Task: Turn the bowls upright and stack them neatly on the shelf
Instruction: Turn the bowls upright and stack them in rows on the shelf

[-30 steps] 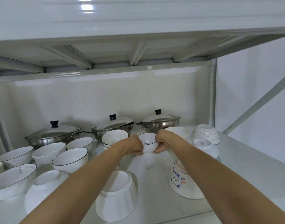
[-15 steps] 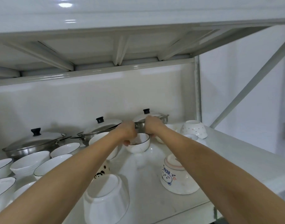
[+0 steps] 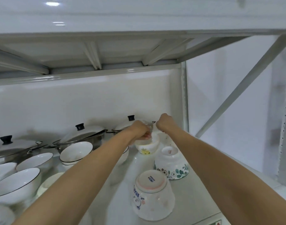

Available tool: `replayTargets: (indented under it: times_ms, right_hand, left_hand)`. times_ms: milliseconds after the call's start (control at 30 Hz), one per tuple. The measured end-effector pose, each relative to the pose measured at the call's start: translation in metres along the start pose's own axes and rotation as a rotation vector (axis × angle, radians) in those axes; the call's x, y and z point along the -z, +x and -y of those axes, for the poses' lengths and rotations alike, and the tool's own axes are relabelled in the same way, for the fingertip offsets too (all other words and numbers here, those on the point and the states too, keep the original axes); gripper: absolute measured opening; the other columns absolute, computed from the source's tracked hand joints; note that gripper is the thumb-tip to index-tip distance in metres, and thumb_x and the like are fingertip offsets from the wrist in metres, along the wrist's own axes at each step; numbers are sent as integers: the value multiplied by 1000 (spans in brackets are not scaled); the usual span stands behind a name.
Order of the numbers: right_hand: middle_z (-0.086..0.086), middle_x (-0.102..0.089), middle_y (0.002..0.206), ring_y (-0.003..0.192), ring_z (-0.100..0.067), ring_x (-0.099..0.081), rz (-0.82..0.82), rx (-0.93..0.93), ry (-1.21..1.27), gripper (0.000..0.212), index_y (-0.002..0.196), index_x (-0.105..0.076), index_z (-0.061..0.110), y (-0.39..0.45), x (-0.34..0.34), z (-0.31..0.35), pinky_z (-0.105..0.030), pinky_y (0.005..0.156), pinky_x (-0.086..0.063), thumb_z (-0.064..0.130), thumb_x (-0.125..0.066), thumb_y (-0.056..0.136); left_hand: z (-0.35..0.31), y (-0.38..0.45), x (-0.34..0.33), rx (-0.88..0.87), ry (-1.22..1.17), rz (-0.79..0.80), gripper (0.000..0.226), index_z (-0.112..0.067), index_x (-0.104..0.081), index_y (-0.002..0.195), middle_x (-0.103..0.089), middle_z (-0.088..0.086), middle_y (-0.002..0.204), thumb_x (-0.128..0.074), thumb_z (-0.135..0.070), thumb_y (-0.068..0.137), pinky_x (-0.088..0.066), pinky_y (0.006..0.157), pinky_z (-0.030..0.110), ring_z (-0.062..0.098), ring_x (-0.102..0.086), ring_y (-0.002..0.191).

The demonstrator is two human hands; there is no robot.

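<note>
Both hands are far in, at the back right of the white metal shelf (image 3: 195, 189). The left hand (image 3: 138, 129) and the right hand (image 3: 165, 123) have their fingers curled around a small white bowl with a thin dark rim (image 3: 149, 129), one on each side. The picture is blurred there, so I cannot tell if the bowl is upright or tilted. It is held directly above the upright white bowl with a yellow flower print (image 3: 146, 147), and seems not yet touching it. I judge that the coming move goes straight down, to seat the held bowl inside this one. The left hand is lower and nearer to that target. Two overturned bowls, the floral one (image 3: 171, 166) and the cartoon one (image 3: 152, 195), wait nearer on the right.
</note>
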State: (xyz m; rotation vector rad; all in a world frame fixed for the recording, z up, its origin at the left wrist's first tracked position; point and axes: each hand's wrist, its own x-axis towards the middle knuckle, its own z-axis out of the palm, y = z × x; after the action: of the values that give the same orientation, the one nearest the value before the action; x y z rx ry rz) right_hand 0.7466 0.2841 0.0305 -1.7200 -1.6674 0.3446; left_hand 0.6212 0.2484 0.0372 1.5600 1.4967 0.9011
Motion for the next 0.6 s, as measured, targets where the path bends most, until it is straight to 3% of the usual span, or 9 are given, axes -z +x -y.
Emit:
replayTargets:
  times_ms: [133,233,333,433,500,600]
  right_hand:
    - [-7,-53,80,78,-25,-54,19,-130,-74,22,66,-43,10,17,13,-44,-27,68,-43,5,-46,86]
    - [-4,-52,77,81,-25,-56,22,-215,-110,16,69,-46,12,26,17,-68,-29,69,-43,8,-45,84]
    - [-2,-51,73,83,-24,-57,44,-236,-150,16,69,-48,14,34,20,-85,-29,70,-44,10,-45,84]
    - [-3,-52,77,83,-24,-56,105,-243,-176,18,70,-48,13,40,23,-98,-29,72,-44,10,-43,87]
    - [-5,-53,78,82,-26,-58,174,-263,-176,14,82,-53,10,43,24,-105,-31,74,-48,14,-42,89]
    - [-9,-57,94,98,-30,-61,292,-311,-113,32,114,-55,10,44,21,-114,-38,92,-51,29,-36,97]
  left_hand:
    - [-10,25,-41,44,57,158,15,-10,-56,107,-56,5,98,-51,-20,96,-51,88,27,15,-55,88]
    - [-18,38,-69,86,141,168,8,-14,-52,92,-46,2,83,-49,-20,97,-47,73,25,12,-47,72]
    - [-24,53,-89,110,253,140,23,-15,-46,75,-40,2,70,-44,-18,98,-36,59,23,12,-37,58]
    - [-26,68,-106,106,374,106,31,-14,-45,69,-47,3,70,-41,-19,100,-46,65,28,15,-45,59]
    - [-23,75,-115,143,393,109,29,-8,-50,80,-54,9,83,-38,-23,101,-48,82,33,21,-54,70]
    - [-20,81,-126,237,438,94,42,-1,-50,119,-55,23,123,-31,-33,102,-49,100,41,35,-59,108]
